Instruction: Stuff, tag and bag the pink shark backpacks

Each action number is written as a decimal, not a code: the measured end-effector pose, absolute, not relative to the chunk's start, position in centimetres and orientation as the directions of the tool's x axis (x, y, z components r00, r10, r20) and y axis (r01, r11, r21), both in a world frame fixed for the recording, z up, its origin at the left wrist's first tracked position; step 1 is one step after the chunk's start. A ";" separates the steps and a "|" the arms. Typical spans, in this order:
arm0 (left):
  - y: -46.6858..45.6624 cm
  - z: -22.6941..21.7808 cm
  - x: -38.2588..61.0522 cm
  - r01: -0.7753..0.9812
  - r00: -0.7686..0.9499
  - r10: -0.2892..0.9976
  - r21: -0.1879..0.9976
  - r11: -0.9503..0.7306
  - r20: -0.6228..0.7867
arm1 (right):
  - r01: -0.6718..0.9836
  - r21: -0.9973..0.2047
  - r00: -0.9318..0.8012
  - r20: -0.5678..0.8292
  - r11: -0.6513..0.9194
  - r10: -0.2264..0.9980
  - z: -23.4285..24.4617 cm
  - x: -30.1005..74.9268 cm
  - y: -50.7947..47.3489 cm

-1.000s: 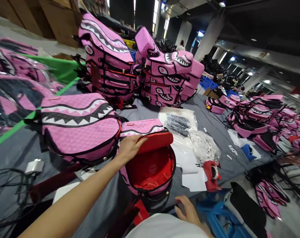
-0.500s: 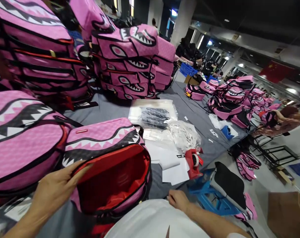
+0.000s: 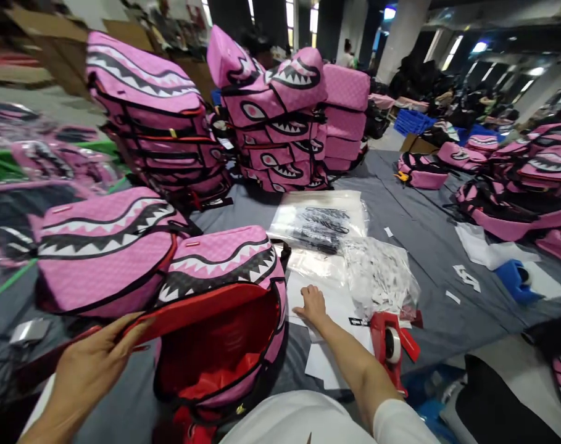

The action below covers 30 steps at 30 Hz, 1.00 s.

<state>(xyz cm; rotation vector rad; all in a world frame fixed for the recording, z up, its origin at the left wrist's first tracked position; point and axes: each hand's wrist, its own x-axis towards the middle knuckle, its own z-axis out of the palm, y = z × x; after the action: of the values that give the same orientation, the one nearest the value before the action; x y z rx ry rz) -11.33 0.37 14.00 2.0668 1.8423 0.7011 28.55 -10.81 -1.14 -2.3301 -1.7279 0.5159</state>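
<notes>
The left hand (image 3: 92,361) pinches the flap edge of an open backpack (image 3: 220,305) between thumb and fingers. The backpack lies on the table (image 3: 382,191), to the right of those fingers; its inside shows crumpled red lining, its outside pink with a black-and-white toothed band. The right hand (image 3: 313,303), thumb apart from loosely bent fingers, is over white papers (image 3: 340,302) beside the backpack. Farther off, a clear bag (image 3: 403,271) holds small white pieces, near bundled black cords (image 3: 324,228).

Pink backpack (image 3: 218,295) lying open, red lining (image 3: 224,373) showing.
</notes>
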 end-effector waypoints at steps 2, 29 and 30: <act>-1.2 15.6 -10.3 0.832 0.049 0.991 0.545 -0.108 0.122 | 0.899 -0.333 0.234 -0.188 -0.286 0.954 -1.6 29.6 -10.3; -6.8 6.6 -6.7 0.847 0.174 0.980 0.523 -0.098 -0.098 | 0.806 -0.378 0.428 -0.158 -0.455 0.890 1.7 29.9 -10.9; -6.8 6.6 -6.9 0.840 0.153 0.980 0.538 -0.062 -0.127 | 0.809 -0.377 0.433 -0.136 -0.451 0.891 2.5 30.7 -10.5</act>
<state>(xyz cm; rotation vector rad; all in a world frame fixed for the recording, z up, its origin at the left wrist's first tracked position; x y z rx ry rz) -6.86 -6.76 6.57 1.9443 1.7279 0.3732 30.74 -10.50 2.48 -2.4327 -1.4766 0.4634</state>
